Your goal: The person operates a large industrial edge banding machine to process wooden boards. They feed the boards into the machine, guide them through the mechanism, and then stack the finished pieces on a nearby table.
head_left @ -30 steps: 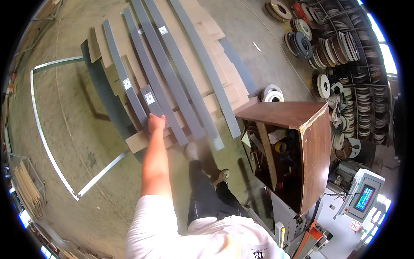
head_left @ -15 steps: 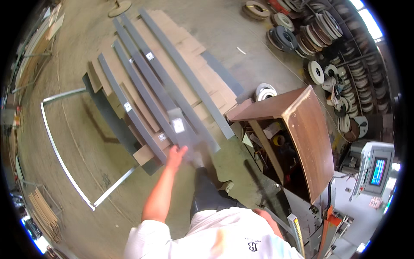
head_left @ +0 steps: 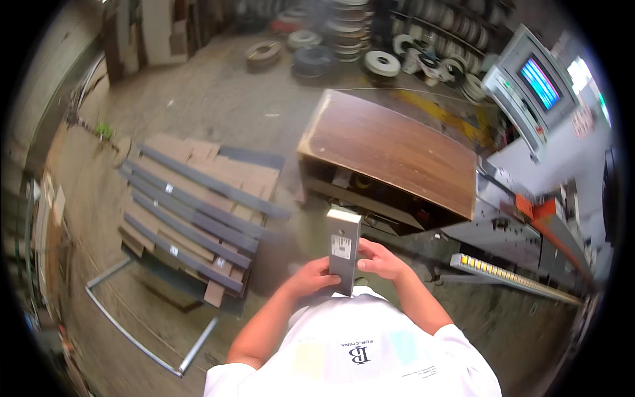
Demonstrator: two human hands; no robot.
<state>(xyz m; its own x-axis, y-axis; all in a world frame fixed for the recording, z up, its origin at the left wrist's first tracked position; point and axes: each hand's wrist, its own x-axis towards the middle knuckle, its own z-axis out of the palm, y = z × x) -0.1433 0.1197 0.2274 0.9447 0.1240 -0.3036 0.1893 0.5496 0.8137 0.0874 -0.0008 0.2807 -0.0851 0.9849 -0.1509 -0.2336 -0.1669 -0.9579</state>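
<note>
A grey board strip [head_left: 342, 249] with a white label on its face and a pale top end stands nearly upright in front of my chest. My left hand [head_left: 312, 278] is closed on its lower left side, thumb across the labelled face. At the strip's right edge is my right hand [head_left: 385, 261], thumb and fingers apart. Its fingertips come close to the edge, and whether they touch is hard to make out. To the left, several similar grey strips [head_left: 198, 218] lie in rows over a stack of brown boards [head_left: 195, 155].
A brown wooden cabinet [head_left: 390, 152] stands ahead to the right, beside a machine with a lit screen [head_left: 540, 83]. Edging rolls [head_left: 382, 63] sit on the floor and racks behind. A metal frame [head_left: 129, 331] lies at the left; a roller rail [head_left: 516, 278] juts out at the right.
My view has turned right, from the stack toward the cabinet and machine. The strip in my left hand has come up close to my chest, and my right hand has risen beside it.
</note>
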